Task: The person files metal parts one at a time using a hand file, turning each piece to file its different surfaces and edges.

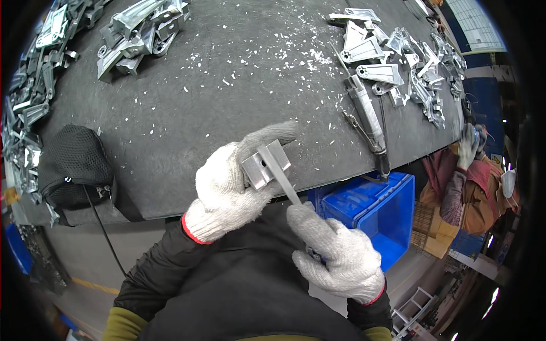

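A silvery cast metal part (261, 172) with a small dark hole is gripped by my left hand (227, 177), in a white knit glove with a red cuff. Its grey-tipped fingers wrap the part just over the table's near edge. My right hand (340, 250), gloved the same way, is closed round the handle of a flat metal file (278, 173). The file's blade lies slantwise across the part's face, seemingly touching it. The glove hides most of the handle.
Metal castings lie in a pile (139, 37) and along the left edge, with more (392, 57) at the right. An air tool (367, 111) rests on the dark table (187, 119) among white shavings. A black mesh pouch (74, 165), a blue bin (369, 210) and a co-worker's gloved hand (468, 146) also show.
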The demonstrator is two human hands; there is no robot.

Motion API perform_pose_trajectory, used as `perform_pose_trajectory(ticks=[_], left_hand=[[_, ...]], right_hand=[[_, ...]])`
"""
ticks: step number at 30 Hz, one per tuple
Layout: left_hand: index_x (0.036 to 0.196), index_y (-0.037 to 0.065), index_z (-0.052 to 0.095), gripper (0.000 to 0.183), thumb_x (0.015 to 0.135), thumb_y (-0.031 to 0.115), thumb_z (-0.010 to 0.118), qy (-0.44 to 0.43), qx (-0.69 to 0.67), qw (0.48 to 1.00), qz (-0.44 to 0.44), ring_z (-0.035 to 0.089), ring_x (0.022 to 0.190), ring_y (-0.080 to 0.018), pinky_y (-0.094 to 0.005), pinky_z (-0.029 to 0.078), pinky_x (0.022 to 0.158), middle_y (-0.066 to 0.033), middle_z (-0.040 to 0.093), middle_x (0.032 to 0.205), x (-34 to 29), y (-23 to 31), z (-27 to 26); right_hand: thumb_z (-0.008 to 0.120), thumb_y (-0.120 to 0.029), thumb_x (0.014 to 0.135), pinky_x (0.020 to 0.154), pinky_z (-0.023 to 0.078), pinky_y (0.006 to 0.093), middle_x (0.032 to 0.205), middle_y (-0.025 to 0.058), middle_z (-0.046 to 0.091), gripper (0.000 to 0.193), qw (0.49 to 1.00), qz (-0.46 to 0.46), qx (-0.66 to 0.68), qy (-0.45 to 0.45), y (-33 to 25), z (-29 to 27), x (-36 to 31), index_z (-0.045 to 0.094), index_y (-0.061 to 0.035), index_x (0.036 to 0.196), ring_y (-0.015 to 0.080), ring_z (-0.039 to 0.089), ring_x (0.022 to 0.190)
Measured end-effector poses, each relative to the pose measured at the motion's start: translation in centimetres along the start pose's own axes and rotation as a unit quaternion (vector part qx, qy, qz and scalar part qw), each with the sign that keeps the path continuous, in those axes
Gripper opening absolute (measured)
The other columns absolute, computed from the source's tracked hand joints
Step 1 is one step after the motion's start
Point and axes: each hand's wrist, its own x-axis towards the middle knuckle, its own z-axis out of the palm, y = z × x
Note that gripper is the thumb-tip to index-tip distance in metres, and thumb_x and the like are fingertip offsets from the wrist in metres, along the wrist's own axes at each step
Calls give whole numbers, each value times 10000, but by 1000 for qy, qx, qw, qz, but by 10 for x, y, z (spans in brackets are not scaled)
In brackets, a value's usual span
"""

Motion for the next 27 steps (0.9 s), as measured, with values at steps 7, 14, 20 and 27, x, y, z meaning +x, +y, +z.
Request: perform_pose_trajectory(ticks=[7, 14, 20, 27], left_hand=[[1376, 14, 597, 550, 857, 5, 781, 17, -5, 999, 43, 647, 1206, -187, -319, 519, 1026, -112, 660, 1364, 1, -4, -1], [1408, -20, 567, 563, 874, -28, 745, 0, -90, 995, 49, 628, 1231, -180, -315, 497, 1057, -144, 644, 1373, 3, 1, 4], [1376, 5, 616, 515, 883, 55, 757, 27, -83, 994, 62, 698, 1094, -151, -287, 546, 933, -114, 733, 1240, 1, 7, 4], [1453, 81, 535, 564, 912, 115, 692, 29, 10, 996, -85, 660, 1077, -129, -277, 532, 913, -68, 701, 1210, 42, 50, -3]], right_hand=[[798, -171, 798, 634, 561, 381, 905, 144, 693, 692, 994, 31, -30, -97, -1, -4, 5, 585, -131, 1455, 260, 706, 710], [796, -69, 780, 903, 524, 315, 1284, 119, 676, 863, 881, 45, 439, -171, 34, 5, 3, 423, 9, 1554, 151, 657, 1043], [685, -97, 903, 1168, 373, 359, 1623, 136, 419, 846, 824, 171, 465, -274, 29, -12, 15, 269, -90, 1640, 229, 473, 1421], [904, -40, 702, 847, 501, 272, 1231, 73, 610, 1062, 887, -28, 462, 2, 67, 10, 5, 345, -45, 1605, 133, 588, 987]])
